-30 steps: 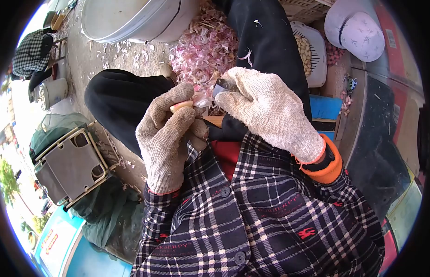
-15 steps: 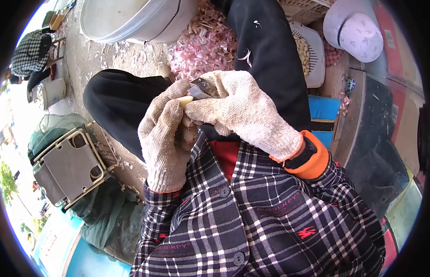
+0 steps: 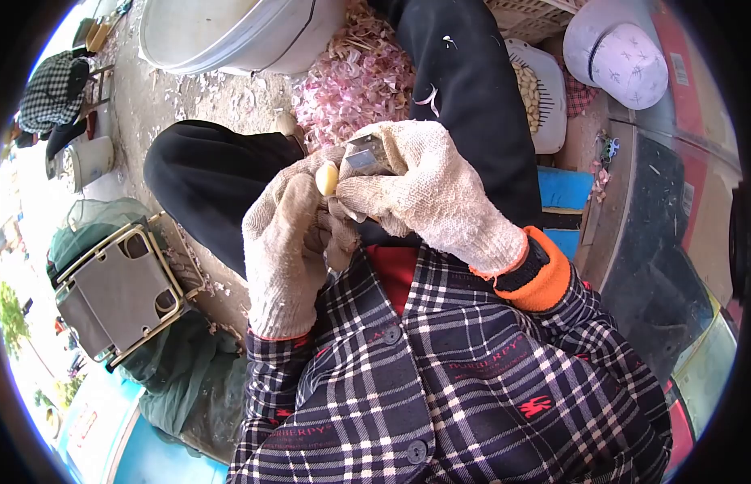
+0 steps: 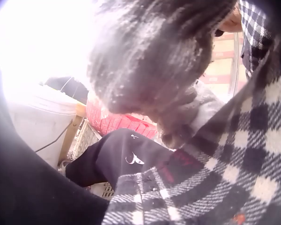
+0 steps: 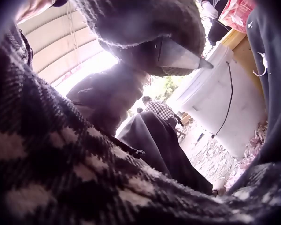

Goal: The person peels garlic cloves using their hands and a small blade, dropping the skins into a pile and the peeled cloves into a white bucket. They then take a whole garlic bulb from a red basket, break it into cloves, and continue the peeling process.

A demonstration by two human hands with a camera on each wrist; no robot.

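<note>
Appearing at far left in the head view, a person in a black-and-white checked top [image 3: 51, 90] is seen near a pale bucket [image 3: 101, 157]. Nearer the camera, green netting [image 3: 89, 224] drapes beside a folding chair [image 3: 115, 290] with a grey seat and a light metal frame. A large white tub [image 3: 262, 48] stands at the top of the scene, a dark handle curving down its side.

At center, the left hand [image 3: 280, 242], in a knitted glove and plaid sleeve, pinches a pale garlic clove [image 3: 327, 179] between bent thumb and fingers. The clove lies between the two hands, just beside the right thumb; whether they touch cannot be made out. Beyond them, a heap of pink and white skins [image 3: 351, 93] spreads between the tub and a dark-trousered leg [image 3: 472, 105].

Next to the clove, a short metal blade [image 3: 361, 160] is gripped in the curled fingers of the right hand [image 3: 440, 194], gloved as well, with an orange cuff [image 3: 549, 278] around the forearm. The right wrist view catches the blade jutting from the glove.

Farther right, a white slotted basket [image 3: 557, 105] holds pale cloves [image 3: 527, 93], a blue box [image 3: 565, 189] sits near it, and a pale, banded hat [image 3: 629, 64] rests at upper right.
</note>
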